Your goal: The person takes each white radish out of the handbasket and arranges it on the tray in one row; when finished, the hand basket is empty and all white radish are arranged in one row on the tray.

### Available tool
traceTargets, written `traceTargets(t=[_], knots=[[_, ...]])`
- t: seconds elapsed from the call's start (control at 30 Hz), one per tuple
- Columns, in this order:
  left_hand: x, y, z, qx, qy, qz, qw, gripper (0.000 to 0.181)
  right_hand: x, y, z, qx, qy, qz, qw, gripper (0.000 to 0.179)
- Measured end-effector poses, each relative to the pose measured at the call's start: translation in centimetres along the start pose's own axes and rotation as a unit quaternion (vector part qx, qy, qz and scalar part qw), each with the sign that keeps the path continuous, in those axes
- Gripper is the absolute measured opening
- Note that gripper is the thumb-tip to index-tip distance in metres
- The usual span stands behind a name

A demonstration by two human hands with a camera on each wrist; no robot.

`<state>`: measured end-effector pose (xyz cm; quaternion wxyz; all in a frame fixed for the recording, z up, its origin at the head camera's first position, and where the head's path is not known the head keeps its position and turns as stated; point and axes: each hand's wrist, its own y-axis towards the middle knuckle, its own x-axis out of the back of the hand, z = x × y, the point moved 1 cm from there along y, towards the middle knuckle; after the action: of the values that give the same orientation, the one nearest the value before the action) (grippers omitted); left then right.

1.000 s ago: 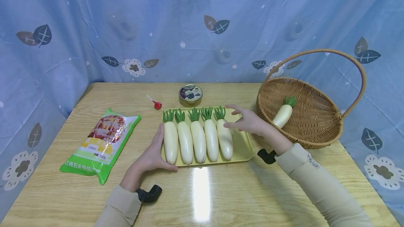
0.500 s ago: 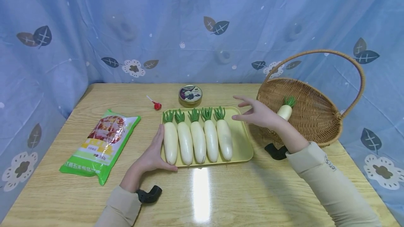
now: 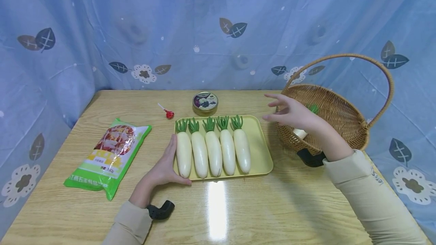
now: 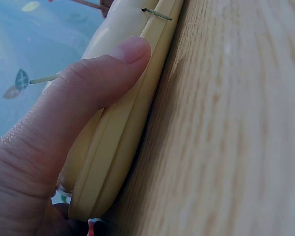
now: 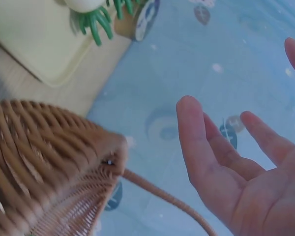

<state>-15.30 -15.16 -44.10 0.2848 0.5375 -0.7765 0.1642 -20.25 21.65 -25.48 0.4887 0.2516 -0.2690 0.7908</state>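
A pale yellow tray [image 3: 261, 154] holds several white radishes [image 3: 213, 154] with green tops, side by side, with bare tray to their right. My left hand [image 3: 164, 170] holds the tray's near left corner, fingers along the left side and thumb on the front rim; in the left wrist view the thumb [image 4: 103, 73] presses on that rim [image 4: 113, 137]. My right hand [image 3: 294, 113] holds nothing, its fingers spread, above the left rim of a wicker basket [image 3: 330, 101]. One white radish [image 3: 300, 133] lies in the basket, partly hidden by the right hand and forearm.
Behind the tray stands a round tin [image 3: 205, 104], with a red lollipop [image 3: 169, 114] to its left. A green and white food bag [image 3: 114, 150] lies at the left. The basket's tall handle [image 3: 386, 71] arches up at the right. A blue curtain [image 3: 190, 29] closes off the back.
My right hand has moved right, away from over the tray's right part to the basket's left rim, fingers spread throughout. My left hand, the tray and the radishes have stayed put.
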Motion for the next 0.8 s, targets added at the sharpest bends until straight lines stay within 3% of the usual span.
traceTargets(t=[0.53, 0.8], knots=[[0.0, -0.1, -0.1, -0.003, -0.001, -0.002, 1.0000, 0.151, 3.5, -1.2, -1.1, -0.029, 0.010, -0.012, 0.9995, 0.072], [0.1, -0.2, -0.2, -0.004, 0.002, -0.004, 1.0000, 0.151, 4.9, -0.8, -2.3, -0.059, 0.017, -0.015, 0.9980, 0.075]])
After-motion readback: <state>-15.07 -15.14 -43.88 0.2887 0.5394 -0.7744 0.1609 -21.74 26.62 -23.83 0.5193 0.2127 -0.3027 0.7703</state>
